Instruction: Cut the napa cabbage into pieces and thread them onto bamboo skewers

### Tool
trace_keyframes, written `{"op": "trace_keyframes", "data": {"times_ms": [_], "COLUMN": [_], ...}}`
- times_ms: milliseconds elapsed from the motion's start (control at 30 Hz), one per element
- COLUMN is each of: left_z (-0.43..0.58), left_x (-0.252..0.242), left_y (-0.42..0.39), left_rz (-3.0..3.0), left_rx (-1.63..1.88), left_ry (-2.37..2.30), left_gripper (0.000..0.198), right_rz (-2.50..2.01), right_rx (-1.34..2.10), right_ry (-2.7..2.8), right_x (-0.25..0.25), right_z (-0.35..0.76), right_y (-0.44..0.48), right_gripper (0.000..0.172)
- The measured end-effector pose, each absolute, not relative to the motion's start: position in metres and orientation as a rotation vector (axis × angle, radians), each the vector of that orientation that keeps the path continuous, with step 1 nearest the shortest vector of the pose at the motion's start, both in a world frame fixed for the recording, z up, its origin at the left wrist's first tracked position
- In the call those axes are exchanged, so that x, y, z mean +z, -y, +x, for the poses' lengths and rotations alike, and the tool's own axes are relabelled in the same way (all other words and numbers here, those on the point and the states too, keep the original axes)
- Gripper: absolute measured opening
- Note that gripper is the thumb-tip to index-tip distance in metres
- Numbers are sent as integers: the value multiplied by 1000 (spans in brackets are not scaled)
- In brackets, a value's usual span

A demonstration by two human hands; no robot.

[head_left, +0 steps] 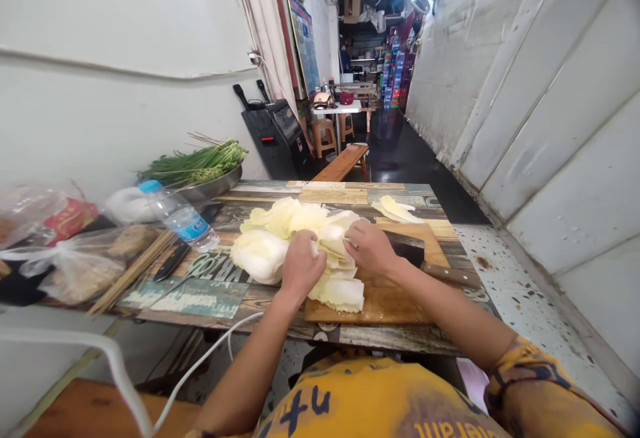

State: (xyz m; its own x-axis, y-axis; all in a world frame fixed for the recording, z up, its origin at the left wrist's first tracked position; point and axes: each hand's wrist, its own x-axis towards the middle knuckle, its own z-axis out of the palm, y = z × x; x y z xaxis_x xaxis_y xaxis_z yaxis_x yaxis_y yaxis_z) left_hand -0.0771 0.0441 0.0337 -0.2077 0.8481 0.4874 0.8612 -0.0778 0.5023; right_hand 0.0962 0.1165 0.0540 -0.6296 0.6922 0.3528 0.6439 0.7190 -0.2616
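Beside cabbage (257, 256), tabletop lettering (233, 269) (partly hidden)

At centre, the pale yellow cabbage leaves (345, 295) look smooth with crinkled edges. The rectangular brown wooden chopping board (387, 299) has a faint sheen; the patchwork wood-grain bench (213, 301) looks worn. At left, the blue-capped clear plastic bottle (183, 218) is glossy, the round silvery bowl (213, 187) smooth metal. The dark rectangular cleaver blade (406, 248), right of centre, is perhaps dull metal.

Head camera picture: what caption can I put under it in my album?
Left hand and right hand at the cabbage leaves, with a knife on the wooden board.
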Motion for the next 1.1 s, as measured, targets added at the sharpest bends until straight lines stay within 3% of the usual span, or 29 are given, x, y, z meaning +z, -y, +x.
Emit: {"op": "trace_keyframes", "data": {"times_ms": [100,400,700,933,1100], "left_z": [-76,-74,-68,-55,-46], "left_x": [34,37,40,49,51], "left_y": [-45,-47,-52,-67,-70], "left_rz": [-1959,-1985,-1991,-2002,-2025], "left_rx": [-1175,-1141,-1043,-868,-705], "left_ry": [2115,2130,2134,2145,2152], "left_gripper": [21,18,16,16,21], "right_rz": [-1018,-1351,-1389,-1434,-1415], "right_rx": [151,254,417,690,598], "right_ry": [2540,2517,2480,2405,2339], "right_x": [43,42,63,76,51], "right_z": [96,85,80,94,101], "right_y": [-113,-124,-136,-170,-163], "right_gripper": [16,51,58,46,35]}}
